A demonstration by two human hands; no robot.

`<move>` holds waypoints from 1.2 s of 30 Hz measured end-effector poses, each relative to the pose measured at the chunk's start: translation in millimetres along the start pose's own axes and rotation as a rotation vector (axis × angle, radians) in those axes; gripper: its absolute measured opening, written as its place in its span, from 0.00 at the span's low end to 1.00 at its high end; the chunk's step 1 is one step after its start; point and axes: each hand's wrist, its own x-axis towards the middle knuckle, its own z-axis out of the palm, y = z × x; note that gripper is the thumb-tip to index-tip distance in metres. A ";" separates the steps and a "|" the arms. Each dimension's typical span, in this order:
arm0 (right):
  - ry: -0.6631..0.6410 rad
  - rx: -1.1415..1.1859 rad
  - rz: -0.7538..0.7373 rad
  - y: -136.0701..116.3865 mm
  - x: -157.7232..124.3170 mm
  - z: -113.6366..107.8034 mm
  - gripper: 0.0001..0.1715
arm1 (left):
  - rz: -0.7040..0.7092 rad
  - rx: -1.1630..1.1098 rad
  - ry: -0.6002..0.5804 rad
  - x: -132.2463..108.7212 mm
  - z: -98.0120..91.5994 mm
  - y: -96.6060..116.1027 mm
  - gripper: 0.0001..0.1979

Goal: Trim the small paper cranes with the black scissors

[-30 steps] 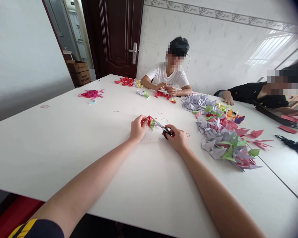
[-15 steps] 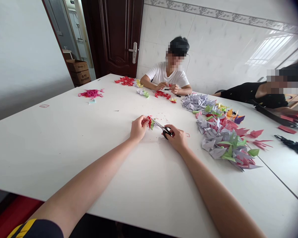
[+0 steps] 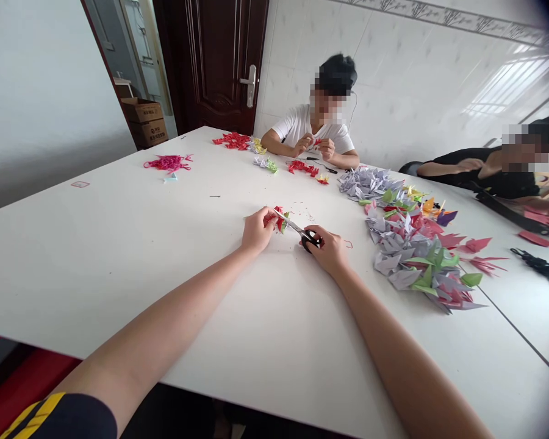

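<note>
A small red-and-green paper crane [image 3: 280, 219] sits just above the tabletop [image 3: 119, 262], near its middle, pinched by the fingertips of the left hand [image 3: 257, 230]. The right hand [image 3: 329, 250] is curled closed around the black handles of the scissors [image 3: 302, 235], whose blades point to 10 o'clock and reach the crane beside the left fingertips. Tiny red paper scraps [image 3: 307, 214] are scattered at 1 o'clock from the crane. A large heap of lilac, green and red paper cranes [image 3: 407, 244] lies at 3 o'clock. At 12 o'clock, across the tabletop, a person in a white T-shirt [image 3: 311, 131] holds a small red paper piece [image 3: 318, 142] in both hands.
</note>
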 end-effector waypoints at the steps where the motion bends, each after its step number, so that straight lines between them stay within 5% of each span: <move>1: -0.001 0.001 0.000 0.0 -0.1 0.0 0.18 | -0.002 0.001 -0.005 -0.3 -0.1 0.9 0.05; 36: -0.008 -0.012 0.002 0.4 -1.1 -0.5 0.19 | -0.036 0.003 0.104 3.1 0.0 -0.1 0.05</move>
